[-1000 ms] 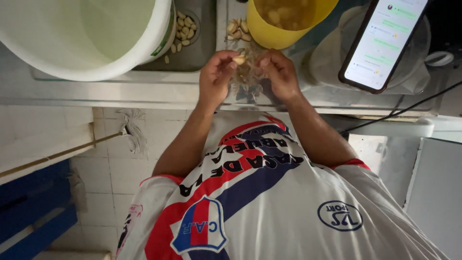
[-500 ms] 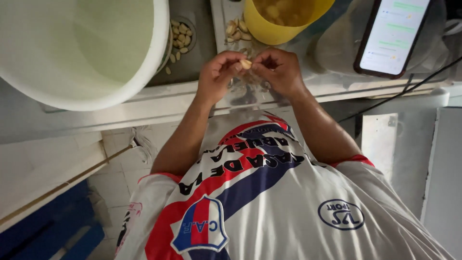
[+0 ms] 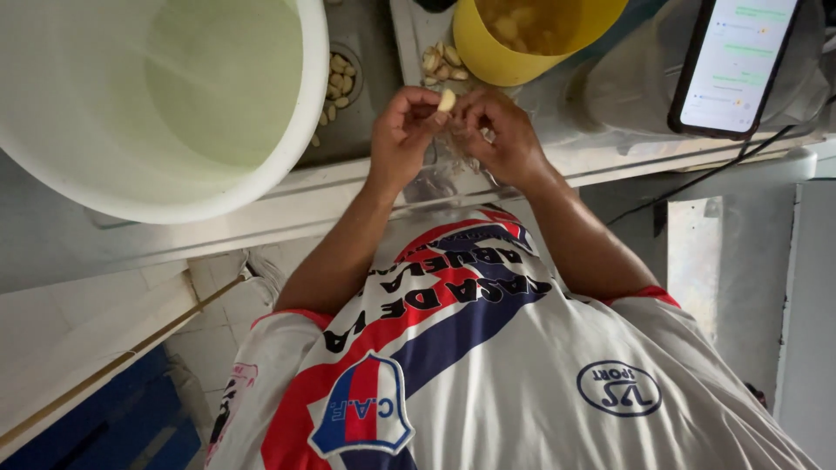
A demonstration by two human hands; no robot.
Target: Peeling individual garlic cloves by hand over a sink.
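Both of my hands meet over the edge of a metal counter [image 3: 557,161]. My left hand [image 3: 402,130] and my right hand [image 3: 496,130] pinch one small pale clove, likely garlic [image 3: 446,100], between their fingertips. Just beyond the hands lies a small heap of similar cloves [image 3: 442,63], next to a yellow bowl [image 3: 496,48] that holds peeled pieces. More cloves [image 3: 338,87] rest by the drain of a sink, to the left of my left hand.
A large white bucket [image 3: 287,165] fills the upper left. A phone with a lit screen [image 3: 736,65] leans at the upper right, a dark cable [image 3: 697,178] trailing from it. Below are my white, red and blue shirt, a tiled floor and a blue crate [image 3: 131,426].
The view has shifted, so the bucket now looms larger on the left. My hands have stayed together on the clove, which now stands up more clearly between the fingertips.
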